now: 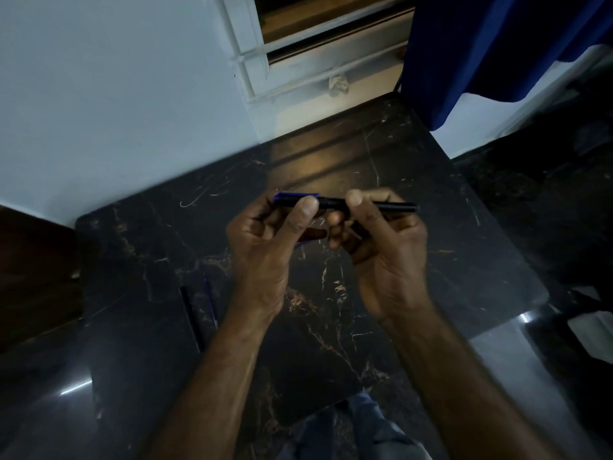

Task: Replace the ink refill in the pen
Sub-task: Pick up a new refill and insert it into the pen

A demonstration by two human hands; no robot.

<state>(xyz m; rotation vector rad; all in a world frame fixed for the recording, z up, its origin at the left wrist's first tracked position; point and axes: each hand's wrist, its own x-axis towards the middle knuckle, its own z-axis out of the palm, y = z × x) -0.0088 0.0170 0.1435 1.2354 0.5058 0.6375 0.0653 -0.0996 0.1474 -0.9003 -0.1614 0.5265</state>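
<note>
A dark pen (333,203) with a blue cap end is held level above the black marble table (414,167). My left hand (265,247) pinches its blue left end between thumb and fingers. My right hand (381,247) grips the black barrel further right, whose thin end (398,207) sticks out past my thumb. On the table to the left lie two thin sticks side by side, a black refill (190,318) and a blue refill (211,303). The join between the pen's parts is hidden by my fingers.
A white wall and a window frame (262,61) stand behind the table. A blue curtain (497,44) hangs at the upper right. A dark wooden piece (36,277) sits at the left edge. The table's right edge drops to a dark floor.
</note>
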